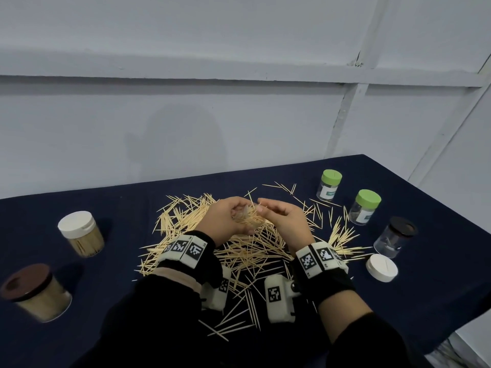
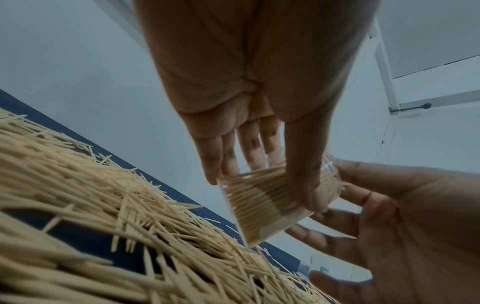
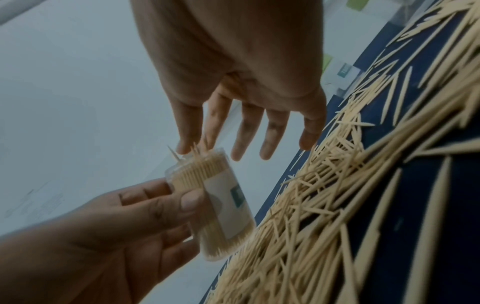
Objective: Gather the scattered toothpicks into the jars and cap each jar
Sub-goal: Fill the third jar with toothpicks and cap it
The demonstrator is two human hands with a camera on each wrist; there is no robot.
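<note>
At the centre of the head view, my left hand (image 1: 230,217) grips an uncapped clear jar (image 3: 213,197) packed with toothpicks. My right hand (image 1: 285,221) has its fingers loosely spread, touching the jar's mouth. Scattered toothpicks (image 1: 239,251) cover the worktop (image 1: 119,208) below.

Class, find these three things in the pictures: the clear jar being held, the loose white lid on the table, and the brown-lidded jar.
Clear plastic jar packed with toothpicks (image 3: 207,185): right wrist view, upper side wall.
Loose round white lid (image 1: 381,267): head view, middle of its top.
Brown-lidded jar full of toothpicks (image 1: 26,281): head view, its lid.
</note>
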